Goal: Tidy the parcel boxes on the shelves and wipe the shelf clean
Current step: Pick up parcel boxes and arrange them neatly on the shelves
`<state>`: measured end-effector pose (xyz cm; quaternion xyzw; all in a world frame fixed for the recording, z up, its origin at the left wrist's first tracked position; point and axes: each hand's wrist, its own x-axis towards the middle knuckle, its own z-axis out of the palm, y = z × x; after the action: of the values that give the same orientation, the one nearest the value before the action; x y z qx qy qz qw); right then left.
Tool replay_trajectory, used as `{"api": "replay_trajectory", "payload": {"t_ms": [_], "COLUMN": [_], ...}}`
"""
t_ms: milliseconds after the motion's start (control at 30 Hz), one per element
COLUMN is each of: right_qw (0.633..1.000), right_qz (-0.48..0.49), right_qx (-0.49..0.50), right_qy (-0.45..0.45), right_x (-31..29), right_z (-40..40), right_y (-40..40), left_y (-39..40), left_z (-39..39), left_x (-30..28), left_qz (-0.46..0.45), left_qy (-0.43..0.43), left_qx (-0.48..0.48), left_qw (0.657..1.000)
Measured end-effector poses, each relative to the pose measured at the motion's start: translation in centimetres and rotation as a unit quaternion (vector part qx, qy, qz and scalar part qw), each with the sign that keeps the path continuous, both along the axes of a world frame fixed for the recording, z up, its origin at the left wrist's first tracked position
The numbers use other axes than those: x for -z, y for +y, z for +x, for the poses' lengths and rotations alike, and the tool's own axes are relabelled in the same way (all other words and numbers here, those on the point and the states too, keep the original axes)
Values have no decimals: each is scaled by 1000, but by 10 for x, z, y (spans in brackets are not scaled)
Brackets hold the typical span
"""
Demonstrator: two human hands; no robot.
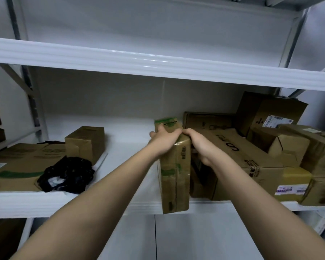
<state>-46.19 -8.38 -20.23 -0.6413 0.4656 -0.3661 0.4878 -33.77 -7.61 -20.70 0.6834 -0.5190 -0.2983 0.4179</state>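
A: Both arms are up at the middle shelf (109, 203), and the hands are on a tall cardboard box (174, 177) standing on its narrow side at the centre of the view.

B: Where does that box sit?

A: Its near end hangs over the shelf's front edge; the far end, with green print, points toward twelve o'clock. The left hand (164, 140) grips the top from the left, fingers curled over the left face. The right hand (198, 145) clasps the top edge from the right, its fingers going down between this box and its neighbour, so those fingertips are hidden.

B: And the neighbour?

A: A long flat box (238, 156) with dark lettering lies just beside it at three o'clock, touching or nearly so; I cannot tell which. Behind it, toward one o'clock, a big box with a white label (276, 117) leans against the back. More parcels crowd the right end: a dented carton (287, 147) at three o'clock, and below it a yellowish box (293, 186) with a printed sticker near the front edge.

B: The left side?

A: At nine o'clock, well apart from the held box, a wide low box with a green stripe (17, 166) lies flat. A small upright box (86, 141) stands behind it, and a crumpled black plastic bag (68, 175) rests against its front corner. An upper shelf (158, 61) runs across above.
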Motion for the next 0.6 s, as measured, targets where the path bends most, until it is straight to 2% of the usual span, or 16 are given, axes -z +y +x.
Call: {"api": "replay_trajectory", "payload": {"t_ms": [133, 200, 333, 467, 600], "right_qw": [995, 990, 972, 939, 897], "right_qz": [-23, -61, -196, -280, -347], "right_qx": [-77, -108, -121, -152, -193], "right_qy": [-63, -64, 42, 128, 194], "right_x": [22, 27, 36, 53, 68], "right_z": [29, 48, 83, 98, 111], "right_y": [23, 35, 53, 71, 84], "left_y": [24, 34, 52, 71, 76], "left_z": [33, 54, 91, 120, 154], "left_x": [-7, -12, -8, -1, 15], "left_qz": [5, 12, 18, 19, 65], "left_qy": [-8, 13, 75, 178, 199], "left_qx": [-31, -52, -54, -36, -33], "left_qw": [999, 998, 996, 983, 977]}}
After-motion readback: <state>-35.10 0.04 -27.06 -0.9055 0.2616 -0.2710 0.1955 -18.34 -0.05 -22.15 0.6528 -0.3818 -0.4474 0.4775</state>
